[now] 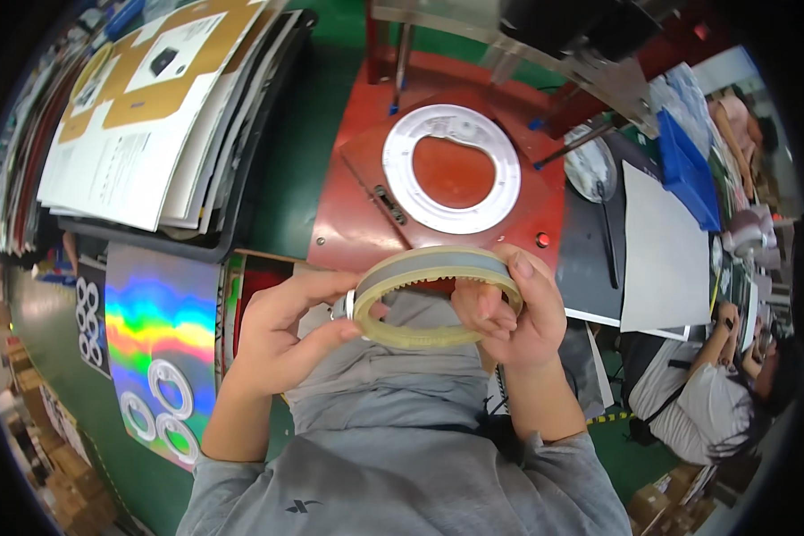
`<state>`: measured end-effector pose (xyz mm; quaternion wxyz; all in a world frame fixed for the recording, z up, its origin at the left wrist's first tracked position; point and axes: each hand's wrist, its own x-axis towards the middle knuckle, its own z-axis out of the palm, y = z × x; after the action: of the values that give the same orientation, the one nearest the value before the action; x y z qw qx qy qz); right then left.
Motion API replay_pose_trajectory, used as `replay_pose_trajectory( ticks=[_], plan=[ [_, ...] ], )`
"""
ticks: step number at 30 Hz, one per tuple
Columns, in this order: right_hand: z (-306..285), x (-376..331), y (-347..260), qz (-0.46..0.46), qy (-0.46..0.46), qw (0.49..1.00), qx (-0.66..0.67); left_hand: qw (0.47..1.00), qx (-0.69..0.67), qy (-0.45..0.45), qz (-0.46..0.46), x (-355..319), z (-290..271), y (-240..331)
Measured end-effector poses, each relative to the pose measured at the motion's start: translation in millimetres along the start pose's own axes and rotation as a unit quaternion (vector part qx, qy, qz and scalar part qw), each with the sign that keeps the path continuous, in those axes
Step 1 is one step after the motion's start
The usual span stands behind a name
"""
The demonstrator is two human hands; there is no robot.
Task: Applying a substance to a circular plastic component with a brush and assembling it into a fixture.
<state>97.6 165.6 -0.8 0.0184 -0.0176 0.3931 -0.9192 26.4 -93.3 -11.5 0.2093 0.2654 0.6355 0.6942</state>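
Just above my lap I hold up a translucent yellowish plastic ring [420, 339], tilted, with a grey band round its outside and small teeth along the inside. My right hand [538, 313] is closed on its right side, some fingers curled through the opening. At the opposite side, my left hand [281, 329] has thumb and fingers closing round the edge, where a small white piece [349, 305] shows against the ring; what it is I cannot make out. Beyond my hands, a flat white ring-shaped part [402, 179] lies on a red machine plate [353, 214].
A red button [542, 239] sits at the plate's right. Stacked printed cardboard sheets [116, 170] fill a black tray [228, 223] at left. Below it hangs a rainbow-sheened sheet [143, 295] bearing white rings. On the right are a blue bin [688, 170] and seated co-workers [706, 393].
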Motion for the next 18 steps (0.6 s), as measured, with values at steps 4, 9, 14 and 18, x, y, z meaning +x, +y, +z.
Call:
replay_pose_trajectory(
  ticks=[4,9,14,18],
  plan=[
    [-6,-12,-18,-0.002,-0.004,0.998,-0.066,0.994,0.093,-0.051,0.036,8,-4,-8],
    [-45,-29,-73,-0.097,0.202,0.873,-0.434,0.999,0.04,-0.023,0.004,15,6,-12],
    [-145,-61,-101,-0.129,0.418,0.514,-0.738,0.998,-0.05,-0.002,-0.028,20,7,-19],
    [-164,-75,-92,-0.068,0.385,0.504,-0.77,0.998,-0.051,-0.001,-0.04,18,9,-20]
  ],
)
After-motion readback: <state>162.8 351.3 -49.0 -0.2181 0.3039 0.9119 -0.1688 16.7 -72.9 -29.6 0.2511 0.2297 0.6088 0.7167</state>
